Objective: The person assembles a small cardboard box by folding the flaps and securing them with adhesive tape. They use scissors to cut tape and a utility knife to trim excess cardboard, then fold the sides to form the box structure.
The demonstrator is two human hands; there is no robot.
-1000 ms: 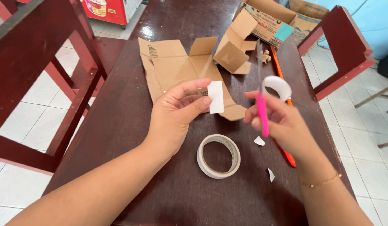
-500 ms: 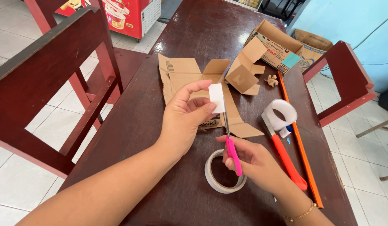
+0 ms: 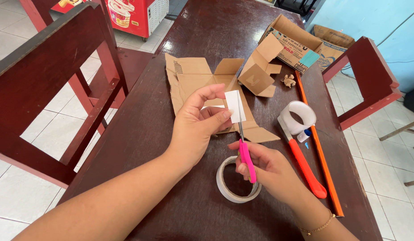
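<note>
Now: 1 white strip (image 3: 234,106) in left-hand fingers (image 3: 214,117), 1 pink scissors (image 3: 245,154) gripped by right hand (image 3: 269,167), 2 tape rolls.

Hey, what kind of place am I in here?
Probably a small shop or canteen rather than a home: a long dark wooden table with matching benches, white tiled floor, and a red freezer chest.

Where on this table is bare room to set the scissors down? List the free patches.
Bare wood lies left of the left hand, along the table edge, and beyond the flattened cardboard. Crowded: right side, with tape roll, orange cutter, white ring.
</note>
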